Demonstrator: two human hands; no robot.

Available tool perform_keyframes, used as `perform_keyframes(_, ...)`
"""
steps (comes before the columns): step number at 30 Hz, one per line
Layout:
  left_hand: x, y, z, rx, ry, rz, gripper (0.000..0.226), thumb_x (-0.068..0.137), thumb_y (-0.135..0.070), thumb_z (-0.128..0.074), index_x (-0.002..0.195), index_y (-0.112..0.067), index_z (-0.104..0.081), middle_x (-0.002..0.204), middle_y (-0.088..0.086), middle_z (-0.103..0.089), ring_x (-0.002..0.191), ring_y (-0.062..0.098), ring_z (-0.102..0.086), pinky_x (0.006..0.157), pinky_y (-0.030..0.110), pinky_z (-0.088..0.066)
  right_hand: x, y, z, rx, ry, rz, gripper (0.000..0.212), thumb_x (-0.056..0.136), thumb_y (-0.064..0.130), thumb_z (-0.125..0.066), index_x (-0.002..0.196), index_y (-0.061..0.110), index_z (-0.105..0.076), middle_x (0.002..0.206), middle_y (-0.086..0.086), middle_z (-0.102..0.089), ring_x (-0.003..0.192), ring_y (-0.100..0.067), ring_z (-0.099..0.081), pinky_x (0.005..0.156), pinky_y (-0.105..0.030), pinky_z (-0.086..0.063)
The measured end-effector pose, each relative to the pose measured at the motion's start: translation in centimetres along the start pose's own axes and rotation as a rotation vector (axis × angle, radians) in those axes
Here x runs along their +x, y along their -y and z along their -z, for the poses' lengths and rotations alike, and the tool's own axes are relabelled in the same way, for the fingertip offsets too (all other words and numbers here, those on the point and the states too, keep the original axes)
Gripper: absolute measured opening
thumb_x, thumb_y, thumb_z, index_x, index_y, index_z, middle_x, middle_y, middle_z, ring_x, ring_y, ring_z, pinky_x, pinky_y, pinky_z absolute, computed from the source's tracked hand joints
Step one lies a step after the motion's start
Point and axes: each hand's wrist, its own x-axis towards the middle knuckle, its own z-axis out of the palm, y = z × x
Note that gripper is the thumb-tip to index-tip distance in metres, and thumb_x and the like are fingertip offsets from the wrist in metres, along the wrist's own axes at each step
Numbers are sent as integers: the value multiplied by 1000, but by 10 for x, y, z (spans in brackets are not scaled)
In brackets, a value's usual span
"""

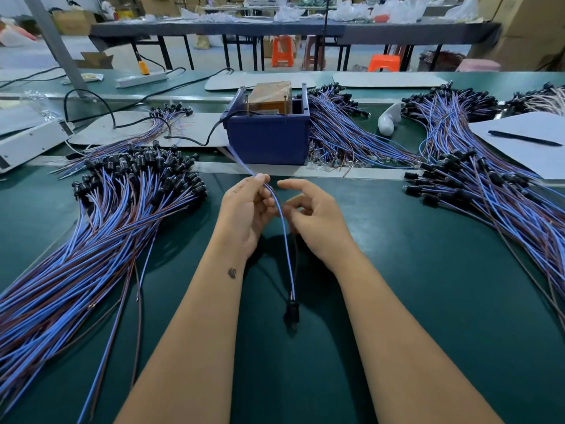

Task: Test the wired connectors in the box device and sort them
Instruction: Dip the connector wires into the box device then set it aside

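On the green desk (428, 301) nearest us, one black connector (292, 312) hangs just above the mat at the end of one blue wire (286, 240). We follow that wire up between our two hands: the left hand (244, 215) is raised palm-inward, its thumb and fingers (260, 182) pinching the wire near the top, while the right hand (315, 221) hovers just beside it with loosely curled, parted fingers (290, 184); whether they touch the wire we cannot tell. Both forearms reach forward from the bottom edge, bare. From the left hand the wire runs on toward one blue box device (269, 139), which stands beyond the hands at the desk's middle with a brown block (269, 93) inside. We count four heaps of wired connectors: a large left pile (107, 215), a smaller left bundle (159, 123) behind it, a middle pile (342, 130) touching the box's right side, and a right pile (489, 185). One pen (524, 138) lies on one white sheet (519, 154) at far right.
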Motion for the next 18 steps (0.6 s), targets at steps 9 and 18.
perform_keyframes(9,3,1,8,-12,-93,-54,17,96,-9,-60,80,-15,-58,61,-6,-65,55,6,-63,57,19,-53,-2,2,9,356,114,30,24,99,15,-56,114,29,-68,89,3,-72,67,-9,-57,71,-22,-50)
perform_keyframes(18,-15,17,-10,677,238,-300,11,84,-5,-73,78,-7,-64,69,3,-65,63,10,-55,62,22,-44,10,-3,36,341,-380,-164,31,104,21,-43,79,21,-61,70,13,-57,60,-3,-49,59,-19,-45)
